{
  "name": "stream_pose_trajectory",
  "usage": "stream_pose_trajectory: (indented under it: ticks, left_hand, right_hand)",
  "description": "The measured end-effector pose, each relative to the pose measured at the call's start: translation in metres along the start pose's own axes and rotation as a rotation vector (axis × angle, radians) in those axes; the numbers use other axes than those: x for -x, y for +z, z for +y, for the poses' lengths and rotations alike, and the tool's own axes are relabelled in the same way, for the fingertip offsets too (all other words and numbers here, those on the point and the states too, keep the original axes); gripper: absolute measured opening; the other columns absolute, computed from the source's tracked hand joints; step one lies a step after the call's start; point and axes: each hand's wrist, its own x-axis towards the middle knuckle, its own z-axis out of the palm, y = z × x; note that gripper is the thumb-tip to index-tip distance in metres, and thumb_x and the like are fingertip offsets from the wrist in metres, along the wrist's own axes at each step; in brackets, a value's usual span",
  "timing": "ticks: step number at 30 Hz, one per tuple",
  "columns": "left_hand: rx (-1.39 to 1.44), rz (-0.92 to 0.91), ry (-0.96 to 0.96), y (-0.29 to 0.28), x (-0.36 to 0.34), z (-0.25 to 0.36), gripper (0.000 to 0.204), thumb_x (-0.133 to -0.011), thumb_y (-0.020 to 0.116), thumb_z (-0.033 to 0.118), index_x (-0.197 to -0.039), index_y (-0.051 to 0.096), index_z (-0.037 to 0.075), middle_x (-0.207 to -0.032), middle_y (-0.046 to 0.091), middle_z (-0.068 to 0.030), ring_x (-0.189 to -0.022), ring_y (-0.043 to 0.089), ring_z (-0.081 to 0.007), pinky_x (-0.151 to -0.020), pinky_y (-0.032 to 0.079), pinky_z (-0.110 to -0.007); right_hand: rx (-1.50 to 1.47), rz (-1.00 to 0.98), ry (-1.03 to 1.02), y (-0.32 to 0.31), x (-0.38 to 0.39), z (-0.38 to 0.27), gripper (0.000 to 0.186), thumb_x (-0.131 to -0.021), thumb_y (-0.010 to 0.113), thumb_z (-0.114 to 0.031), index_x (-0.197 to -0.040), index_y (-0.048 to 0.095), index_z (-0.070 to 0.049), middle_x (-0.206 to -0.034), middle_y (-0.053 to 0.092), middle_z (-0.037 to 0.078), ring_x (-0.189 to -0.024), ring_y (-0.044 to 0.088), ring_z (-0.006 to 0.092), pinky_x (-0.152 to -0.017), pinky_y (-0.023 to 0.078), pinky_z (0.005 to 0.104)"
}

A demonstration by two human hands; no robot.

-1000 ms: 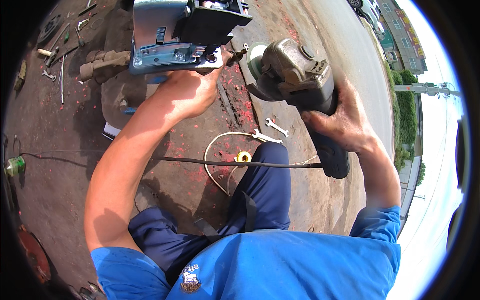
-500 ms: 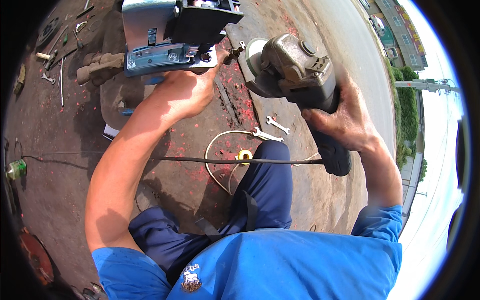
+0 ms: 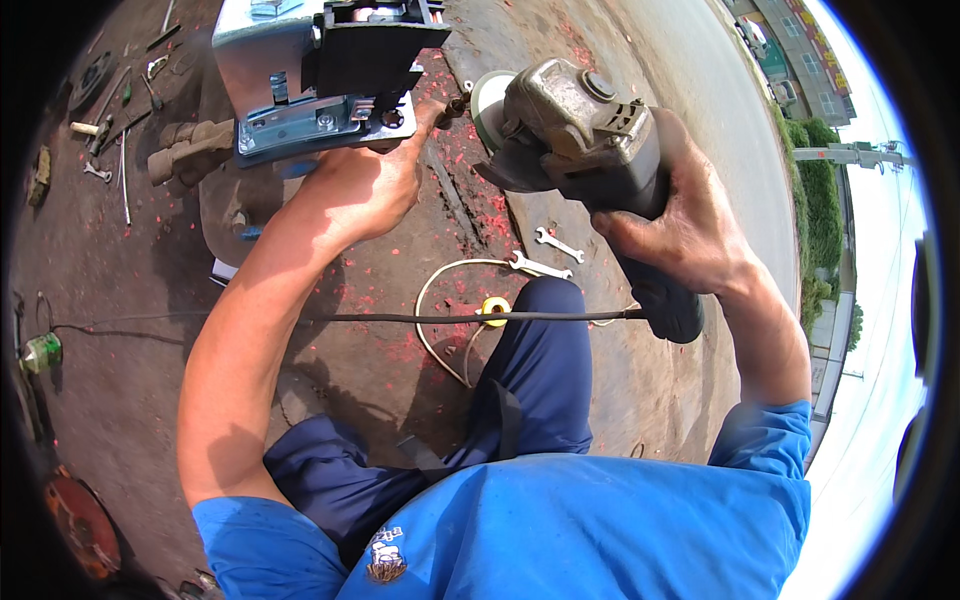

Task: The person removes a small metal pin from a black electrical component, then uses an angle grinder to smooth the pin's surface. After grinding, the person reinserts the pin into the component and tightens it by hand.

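My right hand [image 3: 690,225] is wrapped round the body of a worn grey and black angle grinder [image 3: 590,130]. The grinder's pale disc [image 3: 489,105] faces left, partly behind a dark guard. My left hand [image 3: 375,190] reaches forward, its fingers closed on a small dark metal part [image 3: 455,108] close to the disc's left edge; whether they touch I cannot tell. A shiny metal bracket with a black housing [image 3: 370,50] covers some of the left fingers. From the grinder's rear a dark power cord [image 3: 420,318] runs left across my knee.
Two open-ended wrenches [image 3: 540,265] lie by my knee, near a yellow tape roll [image 3: 494,310] and a pale looped hose [image 3: 421,320]. Brownish metal cylinders [image 3: 195,150] stand left of the bracket. Tools [image 3: 100,135] lie farther left, with a green bottle [image 3: 42,352]. A road runs along the right.
The grinder and my right hand have shifted slightly left. My left hand with the small part has moved a little left too. The bracket sits farther left in view.
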Motion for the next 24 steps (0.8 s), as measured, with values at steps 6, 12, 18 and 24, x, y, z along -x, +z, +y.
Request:
stream_pose_trajectory:
  ticks: [6,12,18,24]
  left_hand:
    - [-0.079,0.064,0.083,0.009,-0.001,-0.008,0.056,-0.095,0.052,0.009,-0.15,0.043,0.012,-0.14,0.059,-0.0239,-0.125,0.059,-0.0432,-0.108,0.047,-0.045]
    - [-0.091,0.113,0.15,0.013,0.001,-0.016,0.056,-0.093,0.053,0.008,-0.149,0.045,0.012,-0.14,0.059,-0.0256,-0.126,0.059,-0.0424,-0.108,0.047,-0.046]
    - [-0.028,0.028,0.039,0.005,-0.005,-0.006,0.058,-0.093,0.053,0.007,-0.151,0.044,0.009,-0.143,0.056,-0.0268,-0.13,0.056,-0.0431,-0.11,0.045,-0.046]
    - [0.089,-0.021,-0.061,0.0,-0.005,0.001,0.058,-0.093,0.052,0.005,-0.15,0.045,0.009,-0.142,0.057,-0.0258,-0.129,0.056,-0.0435,-0.11,0.045,-0.046]
  right_hand:
    - [0.023,0.004,0.035,-0.002,0.001,0.002,0.07,-0.073,0.082,-0.025,-0.127,0.05,0.005,-0.104,0.068,0.021,-0.096,0.07,0.0293,-0.088,0.054,0.0406]
    - [0.036,-0.022,0.009,-0.003,-0.005,-0.003,0.07,-0.073,0.081,-0.025,-0.128,0.05,0.005,-0.104,0.068,0.021,-0.097,0.07,0.0287,-0.088,0.055,0.0397]
    - [-0.053,-0.026,0.073,-0.005,-0.003,0.003,0.068,-0.074,0.081,-0.026,-0.128,0.05,0.004,-0.103,0.068,0.02,-0.094,0.07,0.0266,-0.086,0.055,0.0393]
    - [-0.006,-0.037,0.035,-0.003,-0.006,-0.003,0.068,-0.075,0.08,-0.025,-0.129,0.051,0.003,-0.102,0.068,0.019,-0.093,0.069,0.0262,-0.086,0.055,0.0388]
